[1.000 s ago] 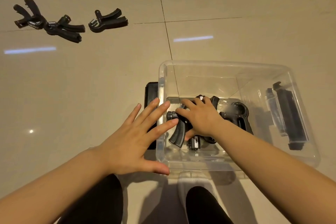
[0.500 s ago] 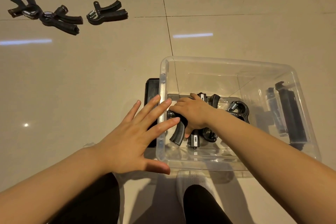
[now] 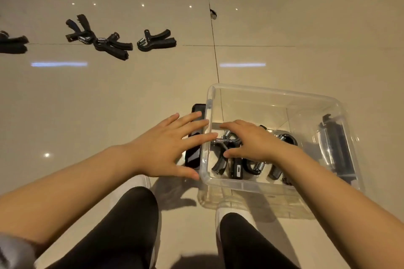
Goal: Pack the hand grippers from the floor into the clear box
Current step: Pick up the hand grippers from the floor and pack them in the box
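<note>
The clear box (image 3: pixel 273 92) stands on the tiled floor in front of me. Several black hand grippers lie in it, one by the left wall (image 3: pixel 220 164), another with a steel spring (image 3: pixel 258 167). My right hand (image 3: pixel 251 141) hovers inside the box just above them, fingers stretched and holding nothing. My left hand (image 3: pixel 166 148) is spread flat, fingertips against the box's left wall. More hand grippers lie on the floor far left: a single one (image 3: pixel 156 40), a tangled pair (image 3: pixel 105 42) and one at the frame edge (image 3: pixel 13 42).
Black latch handles sit on the box's left side (image 3: pixel 193 157) and right side (image 3: pixel 336 148). My legs in black trousers (image 3: pixel 122 225) and white shoes are just below the box. A small dark mark (image 3: pixel 212 13) lies on a tile joint far ahead.
My right hand's fingers have uncurled from the hand gripper in the box and lifted slightly. The view has tilted up, showing more floor. My left hand stays on the box wall.
</note>
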A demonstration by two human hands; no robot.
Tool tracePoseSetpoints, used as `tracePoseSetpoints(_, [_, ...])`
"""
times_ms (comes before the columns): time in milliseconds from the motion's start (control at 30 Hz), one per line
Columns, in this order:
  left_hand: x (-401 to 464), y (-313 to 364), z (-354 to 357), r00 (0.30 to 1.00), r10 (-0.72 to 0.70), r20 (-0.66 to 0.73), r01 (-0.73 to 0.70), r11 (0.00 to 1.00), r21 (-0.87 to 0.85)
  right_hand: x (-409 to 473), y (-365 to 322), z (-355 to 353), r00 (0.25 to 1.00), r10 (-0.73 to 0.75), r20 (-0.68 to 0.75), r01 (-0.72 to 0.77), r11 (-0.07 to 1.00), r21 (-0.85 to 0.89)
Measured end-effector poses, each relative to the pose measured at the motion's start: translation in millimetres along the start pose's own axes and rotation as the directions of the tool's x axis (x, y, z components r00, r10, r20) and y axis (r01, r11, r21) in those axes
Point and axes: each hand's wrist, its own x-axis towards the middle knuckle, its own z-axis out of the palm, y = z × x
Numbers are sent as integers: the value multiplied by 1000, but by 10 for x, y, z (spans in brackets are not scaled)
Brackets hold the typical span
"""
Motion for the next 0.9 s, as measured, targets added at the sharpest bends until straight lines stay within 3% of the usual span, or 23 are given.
tracePoseSetpoints(67, [-186,-12,-290,998,-64,-15,65,994,89,-244,-220,-229,995,-8,-100,16,997,81])
tracePoseSetpoints(200, [-659,14,-1039,934,-321,155,293,939,178,-665,-807,-753,973,-125,-196,139,988,60])
tracePoseSetpoints(300, [-1010,10,-1430,911,-410,46,394,897,202,-793,-1284,-1038,962,-180,-205,201,976,82])
tracePoseSetpoints(433, [-1555,-125,-1548,856,-507,-101,516,853,83,-549,-1918,-1163,971,-207,-122,208,978,-5])
tracePoseSetpoints(600, [-2451,-622,-1576,724,-665,-184,668,742,-50,-39,-2645,-1211,972,-148,-180,153,988,15])
tracePoseSetpoints(767, [-2683,-993,-1521,672,-702,-236,693,708,-134,202,-2948,-1243,970,-77,-230,94,994,64])
tracePoseSetpoints(900, [-2437,-1292,-1640,713,-655,-251,649,751,-118,323,-2832,-1329,968,-7,-251,42,990,136])
